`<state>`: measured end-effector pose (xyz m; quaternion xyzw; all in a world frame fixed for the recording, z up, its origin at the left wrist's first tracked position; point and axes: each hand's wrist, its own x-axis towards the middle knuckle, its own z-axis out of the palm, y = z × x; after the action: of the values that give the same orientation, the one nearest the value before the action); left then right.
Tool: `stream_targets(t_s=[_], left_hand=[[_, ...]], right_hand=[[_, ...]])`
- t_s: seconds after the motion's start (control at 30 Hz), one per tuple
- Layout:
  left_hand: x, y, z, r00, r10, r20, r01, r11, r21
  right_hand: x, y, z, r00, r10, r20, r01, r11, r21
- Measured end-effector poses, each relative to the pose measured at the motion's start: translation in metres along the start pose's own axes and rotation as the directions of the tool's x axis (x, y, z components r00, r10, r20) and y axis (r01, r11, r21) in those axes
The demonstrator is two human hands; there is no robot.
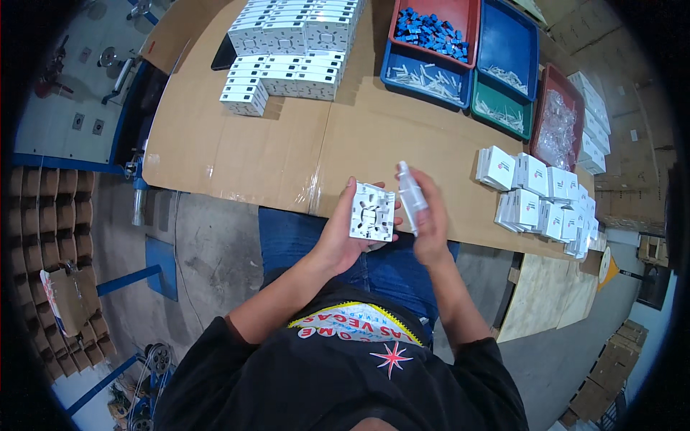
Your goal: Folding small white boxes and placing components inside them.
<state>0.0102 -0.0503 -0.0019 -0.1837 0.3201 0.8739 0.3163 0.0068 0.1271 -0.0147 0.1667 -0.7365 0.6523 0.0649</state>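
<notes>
My left hand [341, 228] holds a white square housing [371, 212] with dark cutouts and a cross-like pattern in its middle. It faces up, just off the table's front edge, above my lap. Close to its right, my right hand [429, 220] is closed on a thin white plate [411, 195], tilted and seen nearly edge-on. A narrow gap separates the plate from the housing. What lies on the plate's far side is hidden.
Stacks of similar white square housings [287, 36] stand at the back left of the cardboard-covered table [237, 151]. Trays with blue parts [431, 36], white slim pieces [424, 82] and clear plastic pieces [555, 133] sit back right. Several white square packs [532, 176] are piled at right.
</notes>
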Motion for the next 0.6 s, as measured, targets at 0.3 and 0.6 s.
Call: stream_targets(t_s=[0.3,0.6], left_hand=[[0.046,-0.002,-0.045,0.966,0.151,-0.21,-0.1,0.967,0.234],[0.077,-0.003,-0.048,0.845,0.533,0.041,-0.352,0.497,0.793]], right_hand=[[0.007,0.033,-0.017,0.671,0.58,-0.463,-0.19,0.737,0.649],[-0.013,0.107,-0.03,0.483,0.614,-0.625,-0.328,0.788,0.52]])
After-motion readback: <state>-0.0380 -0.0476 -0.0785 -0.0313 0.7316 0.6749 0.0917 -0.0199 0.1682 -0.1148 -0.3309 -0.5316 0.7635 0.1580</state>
